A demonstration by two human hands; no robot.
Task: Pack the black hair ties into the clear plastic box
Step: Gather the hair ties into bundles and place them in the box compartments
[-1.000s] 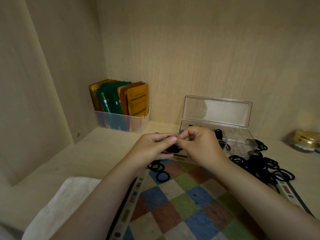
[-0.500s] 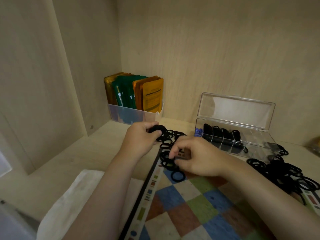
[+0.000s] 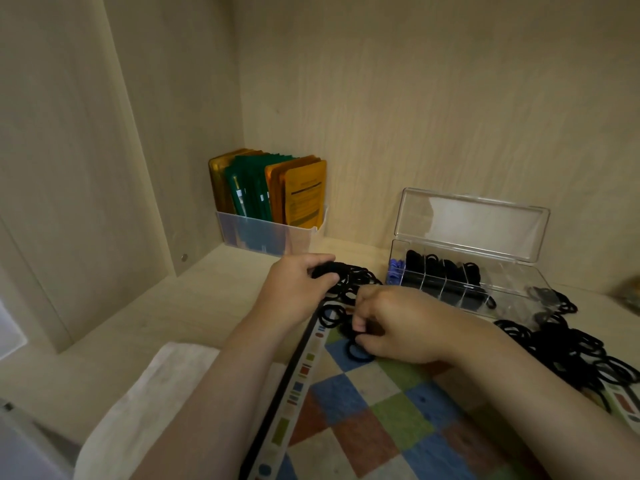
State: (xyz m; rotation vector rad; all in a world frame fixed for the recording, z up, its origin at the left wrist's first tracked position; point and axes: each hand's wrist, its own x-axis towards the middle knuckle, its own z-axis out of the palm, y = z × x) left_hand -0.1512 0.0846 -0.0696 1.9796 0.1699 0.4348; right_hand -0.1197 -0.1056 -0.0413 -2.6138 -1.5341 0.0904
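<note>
Left hand (image 3: 298, 289) grips a bundle of black hair ties (image 3: 327, 270). Right hand (image 3: 398, 323) pinches loose ties (image 3: 334, 315) on the checkered mat (image 3: 363, 420). Clear plastic box (image 3: 460, 289) stands open, ties inside; another pile (image 3: 571, 351) lies beside it.

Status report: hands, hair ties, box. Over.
Left hand gripping a bundle of black hair ties. Right hand pinching more off the checkered mat. Clear plastic box open, partly filled. Nothing blocking it.
</note>
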